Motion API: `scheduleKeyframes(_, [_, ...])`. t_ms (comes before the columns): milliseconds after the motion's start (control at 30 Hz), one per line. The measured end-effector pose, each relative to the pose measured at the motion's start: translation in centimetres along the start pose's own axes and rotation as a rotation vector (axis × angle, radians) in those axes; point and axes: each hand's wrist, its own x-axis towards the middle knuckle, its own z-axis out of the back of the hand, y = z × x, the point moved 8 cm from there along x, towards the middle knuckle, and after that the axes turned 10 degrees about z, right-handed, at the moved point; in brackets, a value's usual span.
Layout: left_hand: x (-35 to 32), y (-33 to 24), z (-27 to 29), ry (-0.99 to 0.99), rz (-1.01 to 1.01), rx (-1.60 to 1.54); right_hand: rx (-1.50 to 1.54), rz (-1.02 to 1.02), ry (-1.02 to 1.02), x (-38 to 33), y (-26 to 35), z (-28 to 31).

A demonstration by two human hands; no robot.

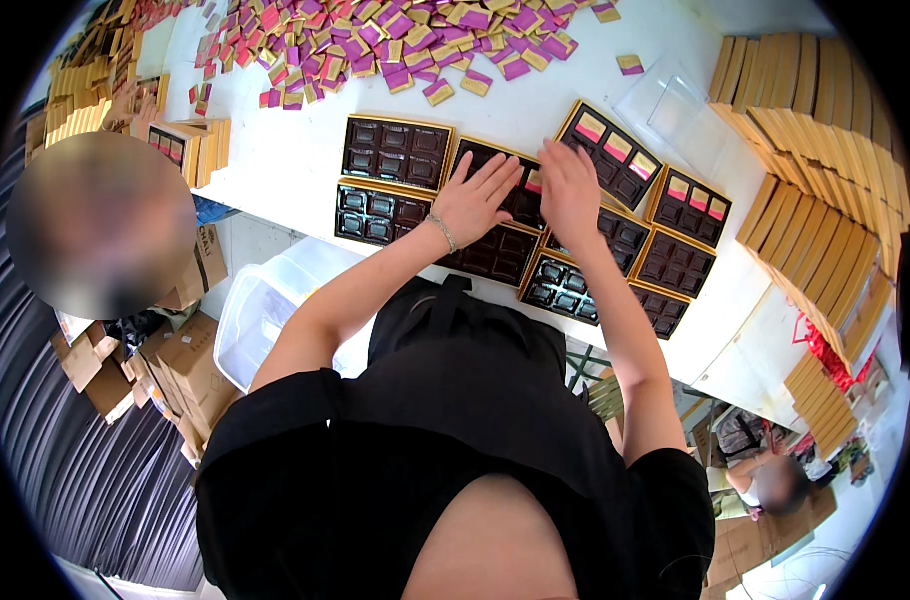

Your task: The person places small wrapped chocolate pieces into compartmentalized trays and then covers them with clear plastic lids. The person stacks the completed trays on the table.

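My left hand [472,203] lies flat, fingers stretched, across a dark sectioned tray in a gold-edged box [475,156]. At the right end of that box my right hand [571,198] has its fingers bent and close together; whatever they hold, if anything, is hidden. A small pink-and-gold wrapped piece [533,181] shows in the tray between my hands. Just beyond my right hand, a tilted box [625,180] carries a row of three such pieces. Another box [687,217] to the right has three more along its far row.
Several boxes with dark trays [395,150] stand around my hands. Loose purple, pink and gold pieces [405,45] cover the table's far side. Stacked gold boxes [815,230] line the right. A clear plastic bin [250,315] stands at lower left. Two other people are nearby.
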Motion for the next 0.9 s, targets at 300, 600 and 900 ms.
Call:
scheduleKeyframes(300, [4.5, 2.7, 4.9, -0.208, 0.126, -0.160, -0.226, -0.100, -0.414, 17.7, -23.5, 1.0])
scheduleKeyframes(600, [25.5, 7.1, 5.8, -0.468, 0.141, 0.147, -0.086, -0.147, -0.261, 16.8, -21.2, -2.6])
scheduleKeyframes(900, [25.2, 7.8, 5.7, -0.505, 0.312, 0.026, 1.272, -0.752, -0.379, 9.6, -20.6, -2.5])
